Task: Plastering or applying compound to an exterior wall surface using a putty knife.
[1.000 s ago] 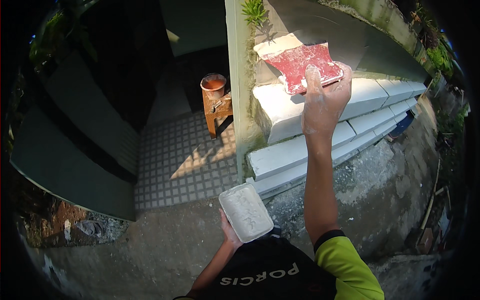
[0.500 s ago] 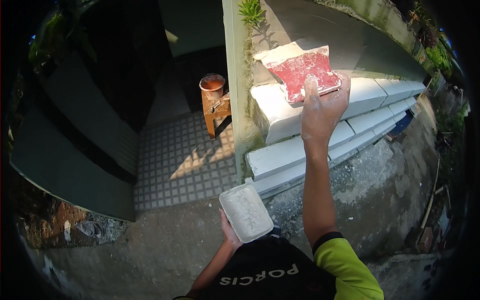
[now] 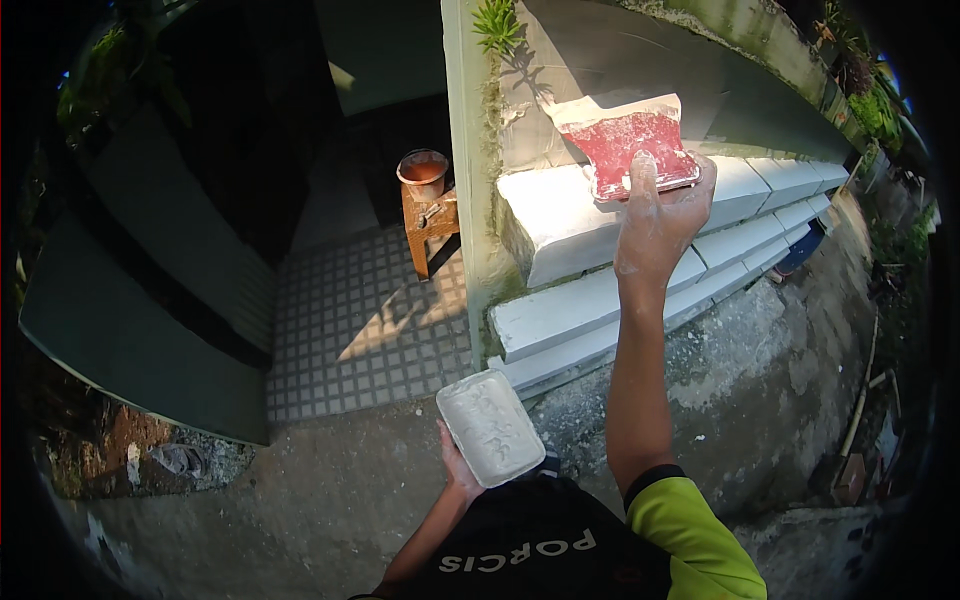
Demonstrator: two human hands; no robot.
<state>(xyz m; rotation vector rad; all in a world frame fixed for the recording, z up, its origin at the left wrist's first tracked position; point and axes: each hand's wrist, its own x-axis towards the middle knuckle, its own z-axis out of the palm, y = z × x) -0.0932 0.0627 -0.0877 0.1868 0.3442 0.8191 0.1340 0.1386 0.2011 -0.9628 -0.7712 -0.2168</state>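
My right hand [image 3: 662, 218] grips a red plastic putty scraper [image 3: 640, 148], thumb flat on its face. The scraper is smeared with white paste, and its broad edge lies up against the grey wall [image 3: 640, 60], or very close to it. White paste also marks my fingers. Low in front of my body, my left hand [image 3: 458, 455] is closed on the left side of a shallow rectangular tub [image 3: 490, 430] of whitish putty. Most of its fingers are hidden under the tub.
Stacked white blocks [image 3: 570, 315] run along the wall's foot to the right. An orange bucket [image 3: 422, 174] stands on a brown stool [image 3: 432, 225] on the tiled floor [image 3: 340, 340], left of the wall's green-stained end. A small plant [image 3: 497, 25] grows at the wall.
My right hand has slid the scraper a little to the right along the wall. The left hand and tub have hardly moved.
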